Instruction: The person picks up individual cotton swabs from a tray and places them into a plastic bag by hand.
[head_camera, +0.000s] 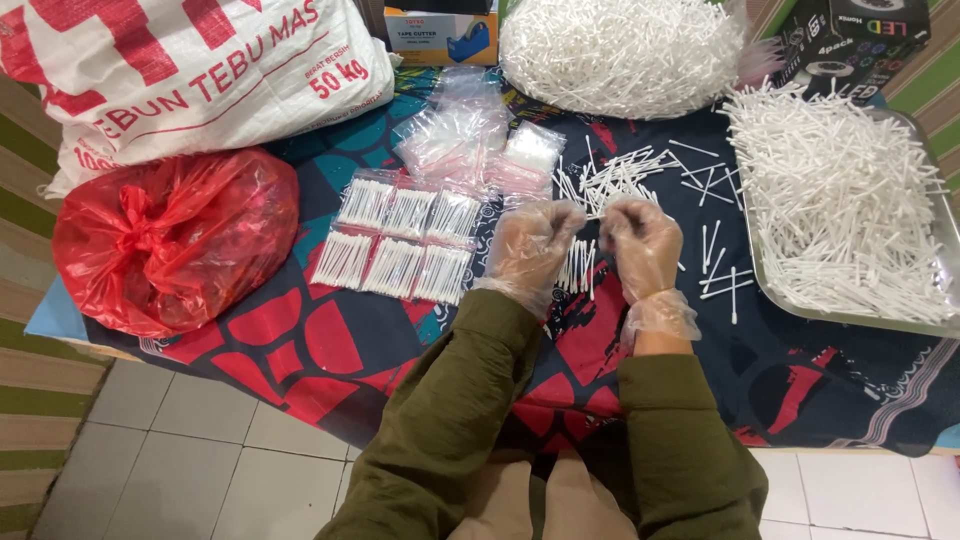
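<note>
Your olive sleeves enter from the bottom edge; both hands wear clear plastic gloves. Your left hand (532, 245) is curled, fingers drawn in near a small bunch of white cotton swabs (577, 266) that stands just between the two hands on the patterned cloth (330, 340); whether it grips them cannot be told. Your right hand (642, 243) is likewise curled narrow, fingertips bent down over the loose swabs. Left of your left hand lie six filled packets of swabs (400, 240) in two rows. Right: metal tray (765, 285) heaped with swabs. Left: red plastic bag (175, 235). Beyond the hands: scattered swabs, empty clear packets (460, 135). Farthest: large bag of swabs (620, 50), white sack (190, 70).
</note>
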